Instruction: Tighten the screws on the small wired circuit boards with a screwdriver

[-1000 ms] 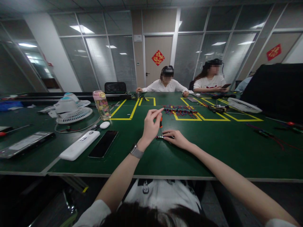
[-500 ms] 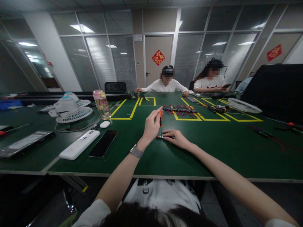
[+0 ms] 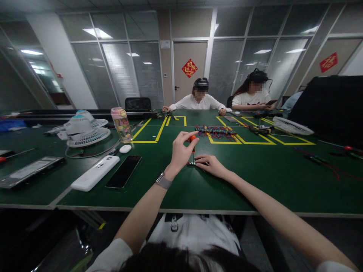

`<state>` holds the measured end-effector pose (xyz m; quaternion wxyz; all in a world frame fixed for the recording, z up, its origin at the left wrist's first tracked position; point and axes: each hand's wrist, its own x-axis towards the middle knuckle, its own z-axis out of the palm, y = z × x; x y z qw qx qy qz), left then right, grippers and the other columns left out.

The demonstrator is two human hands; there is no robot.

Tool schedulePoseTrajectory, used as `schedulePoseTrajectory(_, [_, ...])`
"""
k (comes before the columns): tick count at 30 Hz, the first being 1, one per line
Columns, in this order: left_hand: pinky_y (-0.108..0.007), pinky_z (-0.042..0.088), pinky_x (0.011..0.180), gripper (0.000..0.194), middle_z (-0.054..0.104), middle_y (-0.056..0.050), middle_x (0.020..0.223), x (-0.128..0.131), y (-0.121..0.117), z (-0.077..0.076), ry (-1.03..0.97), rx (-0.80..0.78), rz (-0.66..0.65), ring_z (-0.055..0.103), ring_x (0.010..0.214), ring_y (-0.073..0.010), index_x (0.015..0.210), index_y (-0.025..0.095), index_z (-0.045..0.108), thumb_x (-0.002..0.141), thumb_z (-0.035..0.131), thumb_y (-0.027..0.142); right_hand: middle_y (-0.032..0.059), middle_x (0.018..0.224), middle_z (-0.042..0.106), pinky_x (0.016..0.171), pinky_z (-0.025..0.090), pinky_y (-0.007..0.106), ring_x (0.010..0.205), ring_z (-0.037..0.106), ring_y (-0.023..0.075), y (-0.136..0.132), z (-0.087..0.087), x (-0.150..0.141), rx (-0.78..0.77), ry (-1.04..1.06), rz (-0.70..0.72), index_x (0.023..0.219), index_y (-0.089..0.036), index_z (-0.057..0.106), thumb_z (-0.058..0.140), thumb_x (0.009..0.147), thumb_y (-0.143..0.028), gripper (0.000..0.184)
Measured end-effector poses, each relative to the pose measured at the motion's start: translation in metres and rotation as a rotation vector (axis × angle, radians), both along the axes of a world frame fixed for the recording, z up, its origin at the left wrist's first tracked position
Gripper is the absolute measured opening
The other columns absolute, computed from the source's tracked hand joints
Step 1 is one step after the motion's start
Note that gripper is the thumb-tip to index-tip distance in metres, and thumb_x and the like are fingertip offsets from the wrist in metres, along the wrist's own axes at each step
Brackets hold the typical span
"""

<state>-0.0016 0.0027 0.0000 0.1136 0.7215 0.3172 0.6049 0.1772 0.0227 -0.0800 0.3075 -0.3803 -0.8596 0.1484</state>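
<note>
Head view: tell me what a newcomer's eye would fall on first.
Probably the orange-handled screwdriver, upright near the centre in the left hand, its shaft running down to a small part beside the right hand. After that, likely the tangle of coloured wires farther across the table, and the red diamond sign on the door behind.

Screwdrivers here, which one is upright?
The orange-topped screwdriver in your left hand, its shaft pointing down at the small board; the far-left screwdriver and far-right screwdriver, both red-handled, lie flat.
</note>
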Motion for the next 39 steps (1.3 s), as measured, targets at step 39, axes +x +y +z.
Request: schedulePoseTrajectory(39, [-0.025, 0.048, 0.077, 0.024, 0.064, -0.003, 0.092, -0.0009, 0.0000, -0.0008, -0.015, -0.002, 0.064, 0.060, 0.080, -0.0131, 0.108, 0.020, 0.066, 0.087, 0.058, 0.028, 0.0089, 0.114, 0.068, 0.093, 0.049, 0.039, 0.102, 0.065, 0.0243, 0.0011, -0.0010, 0.0004, 0.010, -0.023, -0.002, 0.099, -0.022, 0.074, 0.056, 0.087, -0.033, 0.024])
